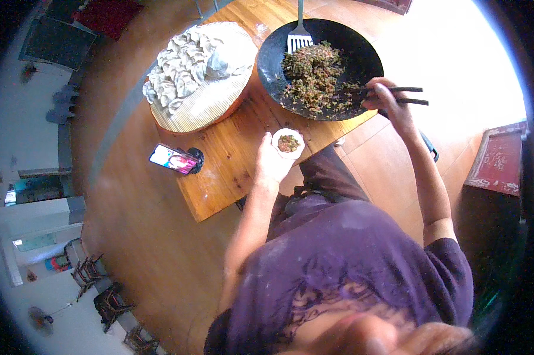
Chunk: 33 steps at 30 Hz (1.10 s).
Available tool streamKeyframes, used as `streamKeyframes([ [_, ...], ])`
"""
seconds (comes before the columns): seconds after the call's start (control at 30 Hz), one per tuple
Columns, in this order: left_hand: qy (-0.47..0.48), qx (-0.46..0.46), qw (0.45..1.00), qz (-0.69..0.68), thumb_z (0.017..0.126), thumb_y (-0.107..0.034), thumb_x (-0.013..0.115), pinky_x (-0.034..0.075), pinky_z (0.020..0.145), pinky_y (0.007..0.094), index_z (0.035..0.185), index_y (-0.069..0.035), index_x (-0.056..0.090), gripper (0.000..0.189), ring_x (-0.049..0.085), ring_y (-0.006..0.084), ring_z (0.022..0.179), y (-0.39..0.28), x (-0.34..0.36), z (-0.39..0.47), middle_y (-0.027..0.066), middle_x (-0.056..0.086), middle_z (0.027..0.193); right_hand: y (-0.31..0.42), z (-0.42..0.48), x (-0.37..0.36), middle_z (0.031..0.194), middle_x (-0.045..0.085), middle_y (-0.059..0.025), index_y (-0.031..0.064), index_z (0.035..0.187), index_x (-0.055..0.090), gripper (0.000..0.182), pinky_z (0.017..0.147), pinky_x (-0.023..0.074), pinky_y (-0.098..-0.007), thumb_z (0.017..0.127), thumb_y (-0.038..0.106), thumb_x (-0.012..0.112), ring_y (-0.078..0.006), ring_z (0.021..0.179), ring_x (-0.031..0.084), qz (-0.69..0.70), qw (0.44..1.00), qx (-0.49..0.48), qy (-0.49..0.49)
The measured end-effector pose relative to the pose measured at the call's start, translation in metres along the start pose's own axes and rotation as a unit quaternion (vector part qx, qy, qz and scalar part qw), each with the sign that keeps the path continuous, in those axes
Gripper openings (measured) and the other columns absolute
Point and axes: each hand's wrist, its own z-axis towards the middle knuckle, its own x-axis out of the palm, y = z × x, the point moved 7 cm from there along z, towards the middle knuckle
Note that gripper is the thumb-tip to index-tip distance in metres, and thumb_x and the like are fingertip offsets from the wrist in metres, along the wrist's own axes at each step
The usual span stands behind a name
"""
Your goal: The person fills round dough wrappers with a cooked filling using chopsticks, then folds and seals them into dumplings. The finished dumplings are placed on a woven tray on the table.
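Note:
A round dough wrapper with a small mound of chopped filling on it rests in my left hand, over the table's near edge. My right hand grips a pair of dark chopsticks at the right rim of a black wok. Their far tips reach over the wok and are hard to make out against the filling. Loose chopped green and reddish filling lies in the wok. A slotted metal spatula leans into it from the far side.
Many folded dumplings lie on a round ribbed tray at the far left of the wooden table. A lit phone stands against a dark round holder near the left edge. Wooden chairs are farther off.

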Motion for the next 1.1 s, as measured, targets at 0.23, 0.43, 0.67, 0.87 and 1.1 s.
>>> streamKeyframes([
  [0.23, -0.013, 0.0, 1.0, 0.023, 0.097, -0.038, 0.022, 0.04, 0.095, 0.0505, 0.119, 0.009, 0.04, 0.054, 0.048, 0.0385, 0.11, 0.002, 0.018, 0.0, 0.0262, 0.048, 0.119, -0.016, -0.003, 0.032, 0.093, 0.064, -0.0107, 0.0017, 0.103, 0.059, 0.021, 0.071, 0.052, -0.0293, 0.091, 0.017, 0.052, -0.0185, 0.082, 0.064, -0.128, 0.989, -0.045, 0.059],
  [0.43, 0.002, -0.004, 1.0, 0.026, 0.097, -0.033, 0.024, 0.041, 0.096, 0.0479, 0.118, 0.008, 0.042, 0.049, 0.049, 0.0365, 0.11, 0.005, 0.018, 0.005, 0.0242, 0.049, 0.119, -0.005, -0.006, 0.045, 0.088, 0.065, -0.0124, 0.0028, 0.096, 0.061, 0.014, 0.067, 0.0515, -0.031, 0.088, 0.013, 0.054, -0.0215, 0.076, 0.064, -0.249, 0.948, -0.184, 0.077],
  [0.67, 0.034, 0.013, 0.998, 0.058, 0.094, -0.018, 0.031, 0.045, 0.092, 0.0448, 0.112, 0.004, 0.05, 0.034, 0.056, 0.0293, 0.103, 0.014, 0.02, 0.011, 0.018, 0.057, 0.11, -0.024, -0.023, 0.02, 0.09, 0.065, -0.0087, 0.0, 0.1, 0.06, 0.022, 0.069, 0.0528, -0.0267, 0.092, 0.018, 0.049, -0.0146, 0.08, 0.064, -0.184, 0.981, -0.027, 0.045],
  [0.87, 0.025, 0.024, 0.997, 0.067, 0.093, -0.017, 0.031, 0.042, 0.095, 0.0473, 0.115, 0.005, 0.047, 0.036, 0.053, 0.0324, 0.107, 0.015, 0.014, 0.018, 0.0197, 0.054, 0.115, -0.033, -0.024, 0.007, 0.092, 0.064, -0.009, 0.0002, 0.103, 0.059, 0.029, 0.067, 0.0529, -0.0264, 0.093, 0.025, 0.049, -0.0159, 0.078, 0.064, -0.027, 0.999, 0.019, 0.004],
  [1.1, 0.038, 0.052, 0.987, 0.147, 0.092, -0.014, 0.033, 0.045, 0.092, 0.0451, 0.113, 0.005, 0.049, 0.033, 0.054, 0.0295, 0.105, 0.012, 0.012, 0.013, 0.0177, 0.055, 0.113, -0.051, -0.02, 0.009, 0.095, 0.063, -0.0075, 0.0017, 0.103, 0.059, 0.029, 0.072, 0.0528, -0.0278, 0.094, 0.027, 0.048, -0.0168, 0.082, 0.065, 0.012, 0.999, 0.039, 0.029],
])
